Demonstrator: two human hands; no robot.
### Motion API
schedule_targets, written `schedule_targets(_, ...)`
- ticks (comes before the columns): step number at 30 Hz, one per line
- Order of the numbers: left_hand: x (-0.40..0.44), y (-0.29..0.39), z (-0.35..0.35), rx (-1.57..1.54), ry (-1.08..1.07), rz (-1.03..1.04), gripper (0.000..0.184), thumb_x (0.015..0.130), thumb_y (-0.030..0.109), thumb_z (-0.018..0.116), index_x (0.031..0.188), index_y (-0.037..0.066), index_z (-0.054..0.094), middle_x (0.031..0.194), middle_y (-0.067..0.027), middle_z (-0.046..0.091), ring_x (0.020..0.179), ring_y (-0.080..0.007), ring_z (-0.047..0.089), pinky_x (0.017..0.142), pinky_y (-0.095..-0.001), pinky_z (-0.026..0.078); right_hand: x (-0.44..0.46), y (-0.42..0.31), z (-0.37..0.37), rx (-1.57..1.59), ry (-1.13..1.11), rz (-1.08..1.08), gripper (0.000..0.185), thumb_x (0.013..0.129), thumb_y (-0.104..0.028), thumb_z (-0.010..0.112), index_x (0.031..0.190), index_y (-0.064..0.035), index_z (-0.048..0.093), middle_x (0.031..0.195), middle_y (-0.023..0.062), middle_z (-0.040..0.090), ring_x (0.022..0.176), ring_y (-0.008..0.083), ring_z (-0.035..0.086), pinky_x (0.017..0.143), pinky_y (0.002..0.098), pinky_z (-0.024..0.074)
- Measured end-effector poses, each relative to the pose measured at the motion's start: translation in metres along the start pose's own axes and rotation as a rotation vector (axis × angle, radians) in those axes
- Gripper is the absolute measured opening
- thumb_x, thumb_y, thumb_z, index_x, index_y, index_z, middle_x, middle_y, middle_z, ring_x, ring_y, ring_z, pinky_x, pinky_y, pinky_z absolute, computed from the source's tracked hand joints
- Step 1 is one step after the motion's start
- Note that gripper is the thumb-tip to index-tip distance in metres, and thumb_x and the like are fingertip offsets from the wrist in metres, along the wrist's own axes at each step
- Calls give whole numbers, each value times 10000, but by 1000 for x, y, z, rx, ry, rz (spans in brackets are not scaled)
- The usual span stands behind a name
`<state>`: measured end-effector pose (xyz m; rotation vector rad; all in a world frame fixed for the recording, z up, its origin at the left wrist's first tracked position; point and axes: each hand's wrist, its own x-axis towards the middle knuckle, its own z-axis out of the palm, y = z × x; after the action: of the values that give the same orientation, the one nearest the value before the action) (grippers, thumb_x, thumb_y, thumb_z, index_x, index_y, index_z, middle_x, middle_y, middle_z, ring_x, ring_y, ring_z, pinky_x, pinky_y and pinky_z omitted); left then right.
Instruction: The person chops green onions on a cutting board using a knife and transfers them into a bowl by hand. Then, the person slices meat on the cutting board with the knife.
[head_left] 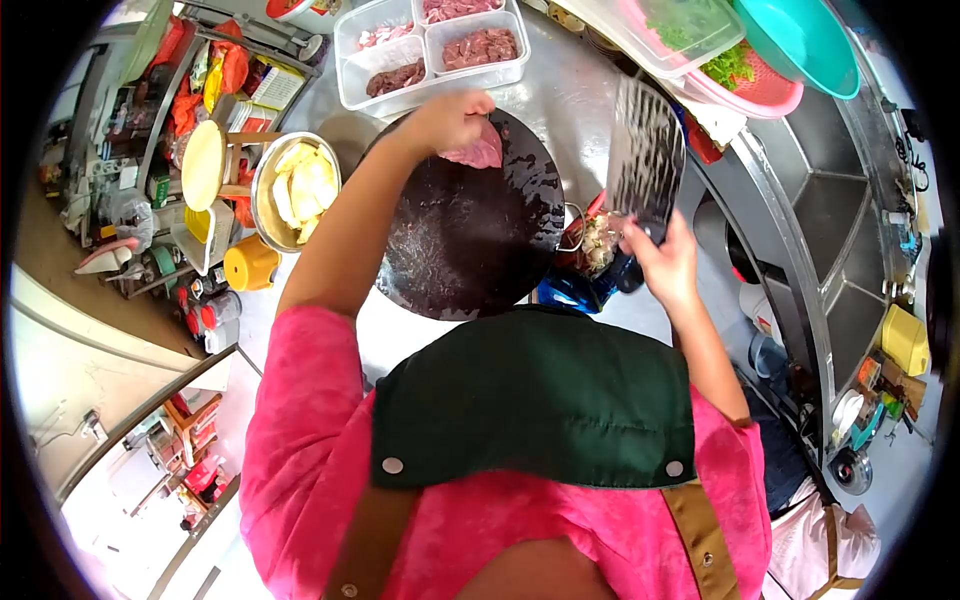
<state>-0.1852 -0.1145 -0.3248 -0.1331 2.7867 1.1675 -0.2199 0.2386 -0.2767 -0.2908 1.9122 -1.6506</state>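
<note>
Over the far part of a round dark chopping board (450, 240), my left hand (448, 122) is closed at a piece of raw pink meat (480, 150). The meat shows below the fingers, and its upper part is hidden by the hand. My right hand (665, 258) grips the dark handle of a broad cleaver (645, 145). Its wet, streaked blade is raised to the right of the board, apart from the meat.
A divided clear container (435, 92) of cut meat stands beyond the board. On the left is a metal bowl (262, 205) of pale yellow pieces. A pink basket (765, 98) with greens and a teal basin (810, 45) sit at the far right.
</note>
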Motion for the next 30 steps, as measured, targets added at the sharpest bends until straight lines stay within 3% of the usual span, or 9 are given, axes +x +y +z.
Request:
schedule_targets(3,-26,-8,22,292,113,-31,368,654,144,664,1006,61,600,923,-154,624,882,-302,598,816,-378,462,-26,13,-6,48,19,98,188,815,-12,611,982,-8,524,803,18,605,611,72,560,573,220,471)
schedule_targets(7,-20,-14,17,85,-127,-286,519,604,260,729,1007,-23,564,924,-185,617,885,-295,594,796,-360,447,-33,12,6,34,20,66,169,819,-51,633,940,-22,519,765,13,586,595,84,553,554,225,463)
schedule_targets(11,-24,-6,32,19,-132,-290,482,592,316,735,960,39,592,888,-182,619,852,-329,588,756,-376,448,-36,0,20,25,-93,56,220,803,4,602,1005,-16,519,799,-1,572,664,61,529,601,214,446)
schedule_targets(15,-38,22,47,-65,226,-318,381,621,277,715,876,27,584,814,-161,626,764,-263,613,692,-355,466,-42,-2,34,55,-131,25,196,804,13,594,984,-16,522,786,2,564,641,68,525,579,213,440)
schedule_targets(21,-79,8,96,-871,545,-287,382,629,182,728,940,10,589,817,-100,637,736,-163,607,656,-281,486,-54,-4,44,68,-182,11,187,817,9,591,995,-3,535,798,1,569,623,65,524,562,211,440)
schedule_targets(23,-117,48,73,-598,338,-498,435,618,224,768,957,13,594,871,-123,620,790,-205,599,717,-306,488,-56,4,45,49,-179,-27,210,820,1,596,1021,-2,536,803,-3,569,626,62,525,567,209,443)
schedule_targets(25,-126,32,82,67,656,-324,353,672,250,745,912,20,627,917,-139,578,824,-271,573,782,-332,475,-58,4,45,6,-174,-13,230,821,2,597,1043,-4,536,810,-2,572,632,62,526,577,204,443)
schedule_targets(28,-84,10,50,-196,796,-254,288,782,217,661,985,15,633,772,-60,602,693,-197,575,696,-298,484,-58,14,41,27,-182,9,234,820,15,594,1047,-5,537,824,-10,574,649,56,521,591,199,442)
schedule_targets(30,-39,29,11,-840,758,-496,173,812,170,614,921,38,639,654,7,553,585,-96,516,526,-225,428,-57,18,38,11,-140,-13,233,818,18,598,1042,-8,542,824,-19,569,677,50,515,602,201,442)
